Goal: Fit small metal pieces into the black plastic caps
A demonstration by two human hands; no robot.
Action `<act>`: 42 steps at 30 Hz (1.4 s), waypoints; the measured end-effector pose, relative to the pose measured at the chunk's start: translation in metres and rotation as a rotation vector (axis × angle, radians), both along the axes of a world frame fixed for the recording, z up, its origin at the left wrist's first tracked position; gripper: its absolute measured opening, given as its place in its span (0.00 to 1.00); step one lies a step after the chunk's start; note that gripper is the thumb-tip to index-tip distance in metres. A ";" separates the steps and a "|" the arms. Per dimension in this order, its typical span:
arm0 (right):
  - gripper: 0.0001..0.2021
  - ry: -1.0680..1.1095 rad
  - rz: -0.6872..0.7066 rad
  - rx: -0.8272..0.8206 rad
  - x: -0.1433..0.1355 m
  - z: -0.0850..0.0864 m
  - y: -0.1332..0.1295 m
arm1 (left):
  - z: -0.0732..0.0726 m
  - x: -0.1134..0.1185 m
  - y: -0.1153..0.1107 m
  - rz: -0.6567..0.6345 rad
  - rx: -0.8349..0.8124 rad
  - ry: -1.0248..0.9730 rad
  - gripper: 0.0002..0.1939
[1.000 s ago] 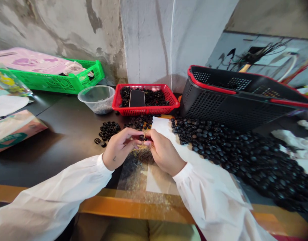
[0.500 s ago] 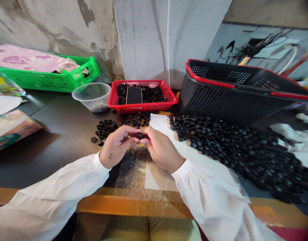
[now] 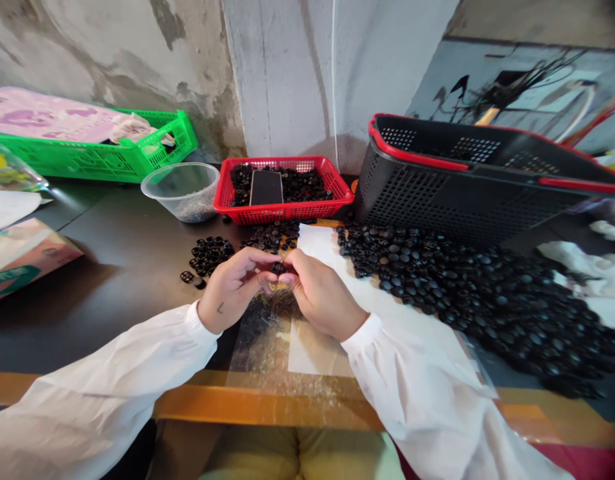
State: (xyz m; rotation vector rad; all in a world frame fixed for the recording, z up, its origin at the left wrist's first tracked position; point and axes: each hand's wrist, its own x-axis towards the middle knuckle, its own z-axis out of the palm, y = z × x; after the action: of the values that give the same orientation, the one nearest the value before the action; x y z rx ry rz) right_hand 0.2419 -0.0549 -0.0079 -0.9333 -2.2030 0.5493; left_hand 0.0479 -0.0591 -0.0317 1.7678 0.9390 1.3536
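Between my two hands, over the middle of the table, is a small round black part (image 3: 278, 268). The fingers of my left hand (image 3: 232, 285) are closed on its left side. My right hand (image 3: 321, 292) pinches it from the right, thumb and forefinger meeting at it. The fingertips cover much of the part. Left of my left hand lies a small group of black ring-like parts (image 3: 210, 256) with spokes. Just beyond my fingers are small dark pieces (image 3: 272, 235). A white sheet (image 3: 317, 350) lies under my right hand, and a large heap of black round caps (image 3: 452, 287) spreads to the right.
At the back stand a red basket (image 3: 282, 215) of black parts with a phone (image 3: 266, 187) on top, a clear plastic bowl (image 3: 180, 190) and a tall black basket (image 3: 437, 193). A green crate (image 3: 87, 157) and a tissue box (image 3: 27, 260) are at the left.
Both hands stay in nearly the same place around the black part, which seems slightly turned. The whole view has shifted a little.
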 end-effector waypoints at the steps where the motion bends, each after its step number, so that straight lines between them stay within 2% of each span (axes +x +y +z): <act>1: 0.03 0.003 0.001 -0.004 0.000 0.000 0.000 | 0.001 0.000 0.000 0.004 -0.001 0.005 0.11; 6: 0.03 0.040 0.014 -0.055 -0.001 0.000 0.001 | -0.002 -0.001 0.000 0.003 -0.003 0.012 0.10; 11: 0.06 0.198 0.030 -0.228 -0.003 0.000 0.001 | -0.003 -0.003 0.001 0.003 0.027 0.041 0.10; 14: 0.07 0.380 0.041 -0.369 -0.005 -0.004 0.002 | 0.000 -0.003 0.004 0.006 0.104 0.039 0.10; 18: 0.15 0.620 0.126 -0.547 -0.010 -0.010 0.004 | 0.003 -0.003 0.006 0.026 0.189 0.037 0.12; 22: 0.12 0.688 0.149 -0.634 -0.013 -0.011 0.004 | 0.005 -0.006 0.007 0.093 0.307 0.181 0.15; 26: 0.11 0.606 0.070 -0.554 -0.010 -0.009 0.002 | 0.009 -0.007 0.005 0.167 0.431 0.338 0.15; 30: 0.11 0.387 -0.016 -0.307 -0.005 -0.003 0.000 | 0.012 -0.008 0.002 0.186 0.454 0.421 0.17; 32: 0.12 0.350 0.004 -0.190 -0.004 0.000 -0.002 | 0.010 -0.008 0.000 0.097 0.374 0.398 0.21; 35: 0.13 0.307 0.069 -0.073 -0.003 0.003 -0.005 | 0.005 -0.007 -0.003 -0.161 0.200 0.272 0.31; 37: 0.14 0.287 0.107 -0.044 -0.003 0.004 -0.006 | 0.002 -0.006 -0.004 -0.289 0.150 0.213 0.35; 42: 0.17 0.287 0.136 -0.046 -0.004 0.004 -0.008 | 0.001 -0.002 -0.006 -0.375 0.187 0.236 0.40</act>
State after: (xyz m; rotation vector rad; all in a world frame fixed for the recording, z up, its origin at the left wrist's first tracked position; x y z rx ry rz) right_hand 0.2383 -0.0625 -0.0039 -0.6827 -2.0093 0.7517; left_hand 0.0458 -0.0655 -0.0304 2.1536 0.5709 1.0348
